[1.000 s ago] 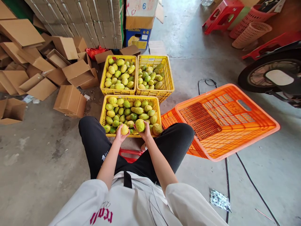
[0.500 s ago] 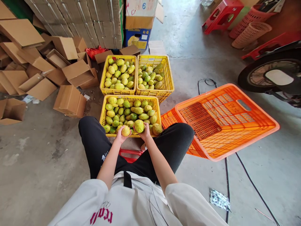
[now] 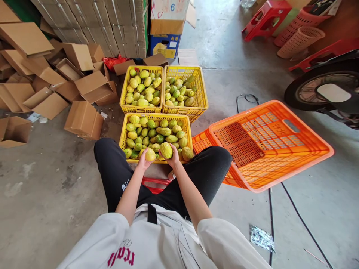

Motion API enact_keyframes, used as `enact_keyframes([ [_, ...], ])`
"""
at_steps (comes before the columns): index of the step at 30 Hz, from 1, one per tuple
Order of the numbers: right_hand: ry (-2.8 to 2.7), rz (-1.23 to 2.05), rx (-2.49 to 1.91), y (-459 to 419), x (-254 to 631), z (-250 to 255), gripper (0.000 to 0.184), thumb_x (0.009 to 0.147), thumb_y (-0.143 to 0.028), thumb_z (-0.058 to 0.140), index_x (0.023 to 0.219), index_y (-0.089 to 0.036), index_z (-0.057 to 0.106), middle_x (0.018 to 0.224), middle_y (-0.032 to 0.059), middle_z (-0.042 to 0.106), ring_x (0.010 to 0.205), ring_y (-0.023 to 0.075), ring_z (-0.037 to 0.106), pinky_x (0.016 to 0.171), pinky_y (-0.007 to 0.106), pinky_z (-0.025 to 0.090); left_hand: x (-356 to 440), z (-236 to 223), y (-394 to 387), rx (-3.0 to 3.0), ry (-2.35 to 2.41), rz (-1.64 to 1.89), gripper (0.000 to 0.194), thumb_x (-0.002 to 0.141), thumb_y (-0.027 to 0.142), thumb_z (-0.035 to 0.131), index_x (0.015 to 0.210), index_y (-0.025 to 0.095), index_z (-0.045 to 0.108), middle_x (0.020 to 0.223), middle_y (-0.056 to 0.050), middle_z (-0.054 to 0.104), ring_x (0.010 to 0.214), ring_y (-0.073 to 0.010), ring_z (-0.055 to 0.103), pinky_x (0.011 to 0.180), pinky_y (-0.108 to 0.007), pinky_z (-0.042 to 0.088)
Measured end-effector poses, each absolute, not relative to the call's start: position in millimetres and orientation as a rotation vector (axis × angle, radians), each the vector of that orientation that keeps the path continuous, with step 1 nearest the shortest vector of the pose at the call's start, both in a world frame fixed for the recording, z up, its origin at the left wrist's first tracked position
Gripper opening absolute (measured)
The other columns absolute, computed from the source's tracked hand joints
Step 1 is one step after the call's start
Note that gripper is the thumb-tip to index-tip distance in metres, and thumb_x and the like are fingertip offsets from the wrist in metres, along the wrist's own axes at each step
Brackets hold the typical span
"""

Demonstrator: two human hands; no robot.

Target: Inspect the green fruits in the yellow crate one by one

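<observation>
A round yellow papaya (image 3: 150,155) rests in my left hand (image 3: 143,163), whose fingers curl around its left side. My right hand (image 3: 174,158) grips a larger, bumpy yellow-green papaya (image 3: 166,150). The two fruits are held side by side, a small gap apart, over the near edge of a yellow plastic crate (image 3: 122,130). Many green and yellow papayas (image 3: 163,131) fill that crate in front of my knees. Behind it stand a left yellow crate (image 3: 122,91) and a right yellow crate (image 3: 202,89), both holding similar fruit.
An orange crate (image 3: 291,149) lies tilted at my right. Cardboard boxes (image 3: 84,119) are heaped on the left, beside stacked flattened cardboard (image 3: 112,26). A motorbike wheel (image 3: 305,87), red stool (image 3: 266,18) and pink baskets (image 3: 301,39) stand at right. Black cables (image 3: 303,220) cross the floor.
Both hands stay nearly in place with their papayas. The right-hand fruit looks slightly turned; the rest of the scene only shifts a little with the camera.
</observation>
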State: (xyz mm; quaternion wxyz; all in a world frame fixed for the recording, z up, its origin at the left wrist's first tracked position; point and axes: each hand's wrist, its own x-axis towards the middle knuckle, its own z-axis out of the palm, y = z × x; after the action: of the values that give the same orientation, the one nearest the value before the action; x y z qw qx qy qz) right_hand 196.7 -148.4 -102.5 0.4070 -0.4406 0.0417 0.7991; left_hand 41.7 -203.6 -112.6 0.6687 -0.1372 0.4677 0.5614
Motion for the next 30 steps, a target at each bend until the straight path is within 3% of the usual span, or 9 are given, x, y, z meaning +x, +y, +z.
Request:
enact_keyframes([
  [7,0.034,2.054,-1.048,-149,196,-104,0.024,0.087,-0.034,0.06,0.108,-0.022,0.067,0.086,0.0044,0.077,0.085,0.0272,0.078,0.076,0.043,0.066,37,-113,-206,-0.342,0.961,1.29,0.013,0.085,0.028,0.062,0.093,0.017,0.064,0.084,-0.006,0.072,0.074,-0.0181,0.07,0.074,-0.033,0.061],
  [13,0.05,2.088,-1.021,-150,197,-110,0.031,0.089,-0.034,0.057,0.115,-0.023,0.068,0.085,0.0048,0.078,0.087,0.0289,0.078,0.075,0.044,0.066,36,-108,-204,-0.312,0.996,1.269,0.016,0.082,0.031,0.055,0.083,0.016,0.063,0.065,-0.005,0.065,0.054,-0.015,0.061,0.051,-0.024,0.051],
  [17,0.085,2.056,-1.056,-149,195,-111,0.029,0.091,-0.033,0.052,0.111,-0.022,0.069,0.083,0.0052,0.077,0.082,0.028,0.078,0.073,0.044,0.066,34,-104,-203,-0.315,1.009,1.312,0.021,0.086,0.032,0.05,0.081,0.016,0.063,0.064,-0.006,0.065,0.051,-0.0153,0.06,0.047,-0.023,0.047],
  [20,0.109,2.018,-1.099,-149,195,-111,0.028,0.094,-0.034,0.047,0.104,-0.019,0.069,0.08,0.0063,0.077,0.079,0.027,0.078,0.072,0.042,0.066,35,-103,-203,-0.339,0.986,1.37,0.024,0.091,0.033,0.05,0.084,0.015,0.065,0.067,-0.007,0.067,0.056,-0.0168,0.064,0.053,-0.026,0.052],
  [23,0.12,2.027,-1.106,-149,196,-112,0.032,0.097,-0.045,0.051,0.096,-0.018,0.068,0.077,0.0071,0.075,0.077,0.0259,0.078,0.068,0.038,0.066,37,-102,-202,-0.365,0.876,1.439,0.031,0.094,0.037,0.049,0.099,0.014,0.068,0.082,-0.011,0.073,0.076,-0.0221,0.072,0.072,-0.035,0.06],
  [26,0.114,2.03,-1.087,-148,195,-113,0.03,0.097,-0.047,0.058,0.093,-0.019,0.066,0.074,0.0051,0.074,0.075,0.0241,0.077,0.066,0.035,0.067,38,-101,-201,-0.396,0.808,1.446,0.031,0.097,0.034,0.048,0.111,0.014,0.067,0.094,-0.013,0.074,0.097,-0.0284,0.074,0.088,-0.045,0.06],
  [30,0.094,2.022,-1.062,-149,192,-113,0.016,0.095,-0.035,0.06,0.095,-0.02,0.065,0.075,0.003,0.074,0.074,0.0228,0.077,0.067,0.035,0.067,37,-101,-201,-0.422,0.819,1.423,0.028,0.1,0.036,0.05,0.109,0.015,0.065,0.096,-0.013,0.074,0.103,-0.0287,0.074,0.084,-0.04,0.062],
])
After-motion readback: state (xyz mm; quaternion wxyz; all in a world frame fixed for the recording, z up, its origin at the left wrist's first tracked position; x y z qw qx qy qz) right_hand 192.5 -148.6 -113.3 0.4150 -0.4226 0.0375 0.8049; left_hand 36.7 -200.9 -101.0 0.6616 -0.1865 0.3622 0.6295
